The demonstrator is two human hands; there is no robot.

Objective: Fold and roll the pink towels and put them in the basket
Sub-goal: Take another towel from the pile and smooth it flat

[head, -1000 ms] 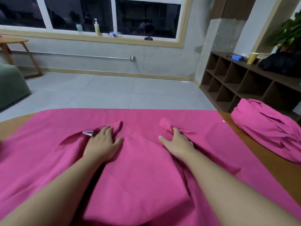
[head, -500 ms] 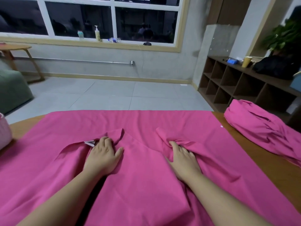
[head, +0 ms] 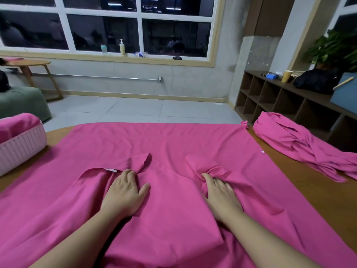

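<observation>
At the left edge of the frame a pale pink woven basket [head: 20,147] sits on the wooden table [head: 318,192], with pink cloth bundled inside it. Its near corner just meets the edge of the big pink towel [head: 173,140] that is spread flat over most of the table, from centre frame down to the bottom edge.

Left of centre, the left hand [head: 124,192] lies palm down on the towel, fingers straight and close together, thumb spread to the side, pressing the cloth flat. Just above its fingertips a small white tag [head: 111,170] shows at a folded-back edge, and a little flap of fabric stands up beside it.

Right of centre, the right hand [head: 220,192] also rests on the towel, but its fingers [head: 207,176] are dug into a bunched ridge of fabric, gathering a fold of the towel. Between the two hands the cloth forms a doubled layer running down toward the bottom of the frame.

At the right of the frame a second pink towel [head: 293,141] lies crumpled in a heap on the table, apart from the spread one. Behind it, upper right, a dark wooden cubby shelf [head: 270,101] stands against the wall.
</observation>
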